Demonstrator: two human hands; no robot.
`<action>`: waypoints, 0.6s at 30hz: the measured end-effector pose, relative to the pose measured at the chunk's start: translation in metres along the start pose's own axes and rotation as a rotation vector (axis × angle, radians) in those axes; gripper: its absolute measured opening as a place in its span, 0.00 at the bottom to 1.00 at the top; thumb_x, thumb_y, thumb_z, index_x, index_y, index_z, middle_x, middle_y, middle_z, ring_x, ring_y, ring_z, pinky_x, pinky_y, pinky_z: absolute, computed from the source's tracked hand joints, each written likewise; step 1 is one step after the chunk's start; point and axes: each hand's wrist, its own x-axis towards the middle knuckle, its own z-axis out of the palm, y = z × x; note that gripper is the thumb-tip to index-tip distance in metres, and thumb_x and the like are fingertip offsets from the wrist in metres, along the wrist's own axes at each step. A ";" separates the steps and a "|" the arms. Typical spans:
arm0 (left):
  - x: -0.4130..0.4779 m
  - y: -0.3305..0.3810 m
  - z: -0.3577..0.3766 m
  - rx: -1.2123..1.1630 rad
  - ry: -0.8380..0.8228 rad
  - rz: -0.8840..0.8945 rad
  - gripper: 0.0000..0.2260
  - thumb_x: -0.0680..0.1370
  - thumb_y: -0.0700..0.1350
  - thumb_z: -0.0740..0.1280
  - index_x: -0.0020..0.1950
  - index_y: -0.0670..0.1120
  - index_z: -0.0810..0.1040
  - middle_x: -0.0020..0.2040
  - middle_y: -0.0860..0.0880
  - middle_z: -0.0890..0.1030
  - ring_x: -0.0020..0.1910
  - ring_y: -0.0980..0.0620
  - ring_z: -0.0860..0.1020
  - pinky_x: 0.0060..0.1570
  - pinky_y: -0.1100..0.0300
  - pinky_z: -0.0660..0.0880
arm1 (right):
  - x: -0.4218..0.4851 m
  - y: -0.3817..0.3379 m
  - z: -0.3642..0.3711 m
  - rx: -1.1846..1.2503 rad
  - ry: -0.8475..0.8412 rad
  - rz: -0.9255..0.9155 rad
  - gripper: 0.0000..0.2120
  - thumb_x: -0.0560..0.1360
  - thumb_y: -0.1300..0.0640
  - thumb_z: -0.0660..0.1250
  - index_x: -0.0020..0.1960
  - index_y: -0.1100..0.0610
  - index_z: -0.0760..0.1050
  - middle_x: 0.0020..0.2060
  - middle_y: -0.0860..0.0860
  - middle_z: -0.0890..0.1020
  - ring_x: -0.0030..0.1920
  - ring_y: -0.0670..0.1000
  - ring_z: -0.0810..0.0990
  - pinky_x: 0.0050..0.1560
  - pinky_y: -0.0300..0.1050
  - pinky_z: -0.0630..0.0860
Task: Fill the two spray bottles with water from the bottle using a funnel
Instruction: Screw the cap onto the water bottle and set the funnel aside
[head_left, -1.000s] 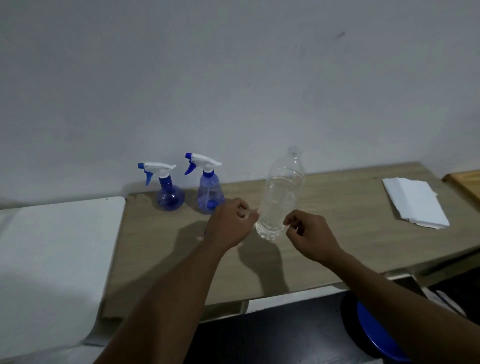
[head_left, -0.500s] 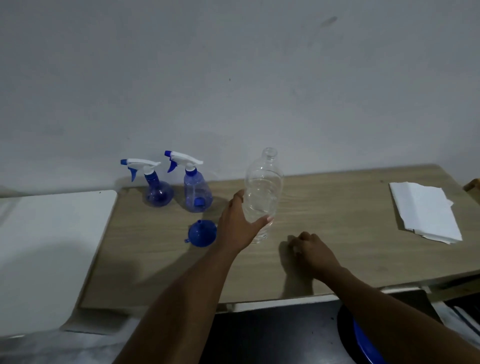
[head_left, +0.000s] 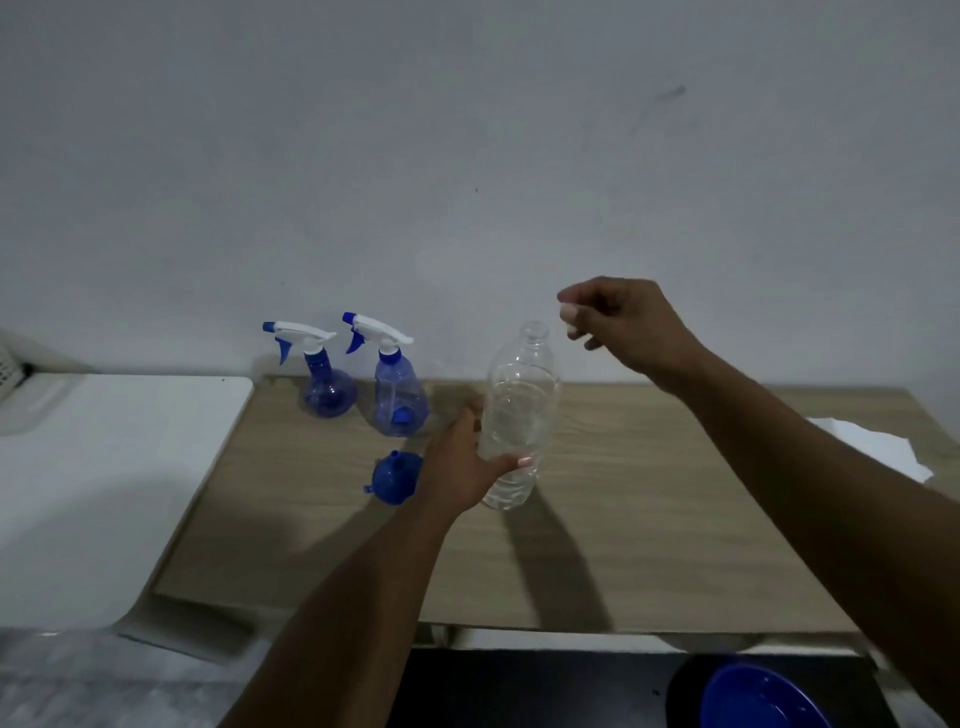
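Water bottle (head_left: 519, 405) stands upright on the table (head_left: 649, 530), my left hand (head_left: 457, 462) wrapped round its lower half. My right hand (head_left: 623, 322) hovers just beside its neck, fingers curled; whether they pinch anything I cannot tell. Just left of my left hand lies the funnel (head_left: 394, 477), with the round spray bottle (head_left: 324, 387) and the tall spray bottle (head_left: 397, 397) beyond it.

Left hand (head_left: 462, 467) grips bottle (head_left: 522, 395); right hand (head_left: 623, 322) raised, fingers (head_left: 579, 297) curled.
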 end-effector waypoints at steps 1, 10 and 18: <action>-0.001 0.001 0.000 -0.001 -0.003 0.003 0.40 0.62 0.61 0.81 0.69 0.53 0.69 0.61 0.54 0.81 0.57 0.51 0.81 0.56 0.48 0.80 | 0.004 -0.018 -0.004 -0.059 -0.064 -0.058 0.10 0.78 0.56 0.71 0.57 0.58 0.82 0.45 0.53 0.86 0.44 0.50 0.85 0.44 0.43 0.82; -0.003 0.002 -0.003 -0.018 -0.019 -0.010 0.42 0.62 0.61 0.82 0.71 0.54 0.68 0.62 0.52 0.81 0.57 0.51 0.81 0.58 0.47 0.80 | 0.003 -0.042 0.013 -0.542 -0.289 -0.308 0.10 0.79 0.55 0.69 0.60 0.52 0.82 0.53 0.47 0.83 0.48 0.47 0.82 0.54 0.42 0.77; -0.001 0.007 -0.001 0.009 -0.032 0.015 0.40 0.65 0.58 0.81 0.72 0.53 0.67 0.63 0.50 0.80 0.59 0.48 0.81 0.59 0.45 0.79 | 0.016 -0.057 0.024 -0.939 -0.284 -0.222 0.18 0.77 0.40 0.67 0.52 0.56 0.80 0.48 0.51 0.80 0.50 0.55 0.79 0.49 0.48 0.75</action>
